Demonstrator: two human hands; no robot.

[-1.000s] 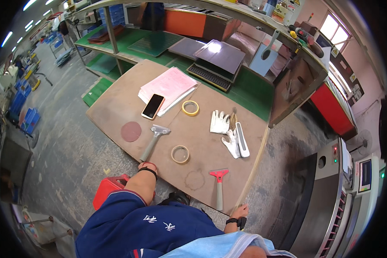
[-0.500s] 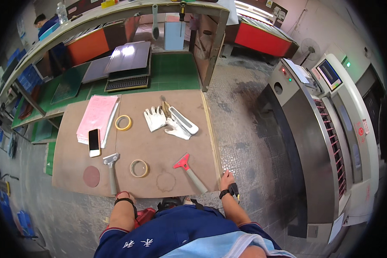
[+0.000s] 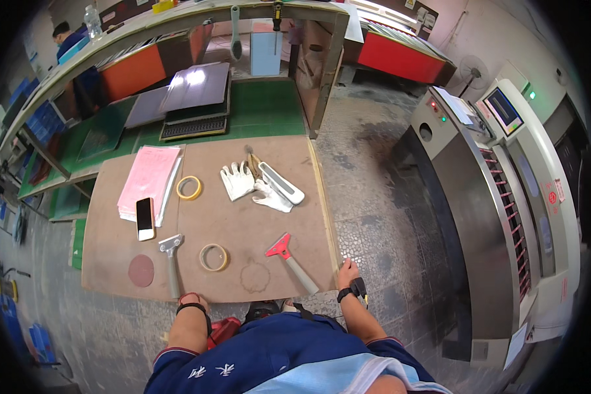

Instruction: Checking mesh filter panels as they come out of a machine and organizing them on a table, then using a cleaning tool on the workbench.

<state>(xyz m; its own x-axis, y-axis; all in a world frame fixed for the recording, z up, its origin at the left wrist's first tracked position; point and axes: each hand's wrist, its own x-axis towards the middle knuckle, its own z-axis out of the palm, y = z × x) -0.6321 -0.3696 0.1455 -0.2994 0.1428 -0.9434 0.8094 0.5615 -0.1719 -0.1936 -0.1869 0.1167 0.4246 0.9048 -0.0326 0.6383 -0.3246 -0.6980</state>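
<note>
My left hand (image 3: 193,300) is at the table's front edge, beside the handle end of a grey-handled scraper (image 3: 171,262); its fingers are mostly hidden. By the front right corner of the table, my right hand (image 3: 348,273) is loosely curled with nothing visible in it. A red-headed scraper (image 3: 291,262) lies nearest to that hand. Between the two scrapers lies a tape roll (image 3: 214,257). A round reddish-brown disc (image 3: 141,270) is left of the grey scraper. Farther back are white gloves (image 3: 237,181), with a white-and-grey handled tool (image 3: 281,184) partly over them.
Pink and white papers (image 3: 149,177) lie at the back left, with a phone (image 3: 144,218) on their near edge and a yellow tape roll (image 3: 189,188) beside them. Flat panels (image 3: 197,87) rest on the green surface behind. A large machine (image 3: 479,230) stands right.
The view has shifted very slightly. Both hands stay in nearly the same places, and the things on the table have not moved.
</note>
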